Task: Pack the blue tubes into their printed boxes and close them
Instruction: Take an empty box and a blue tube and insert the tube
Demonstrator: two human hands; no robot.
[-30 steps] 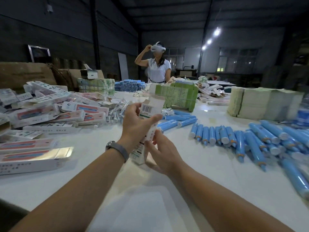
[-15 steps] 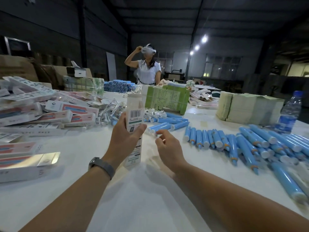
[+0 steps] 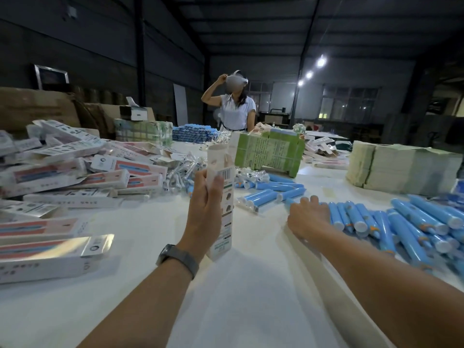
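One printed box (image 3: 221, 194) stands upright near the table's middle, top flaps open, gripped by the left hand (image 3: 204, 212) around its mid-length, thumb across the barcode face. Thin card, light, crushes easily under a hard squeeze; best held by the long edges as now, leaving the mouth square for loading.

Right hand (image 3: 305, 217) rests on the near end of the row of blue tubes (image 3: 351, 217), fingers (image 3: 311, 200) spread over the first tube, none visibly curled under it yet; I judge it a reach, not a hold. Tubes look light, smooth, somewhat slippery and soft-walled; take one at mid-body, capped end steadied, and slide it in lengthwise.

More tubes pile toward the table's right edge. Filled or flat boxes (image 3: 75, 177) heap along the left edge. Green bundled stack (image 3: 270, 151) sits toward the far side. Another person (image 3: 234, 109) stands beyond the far edge.
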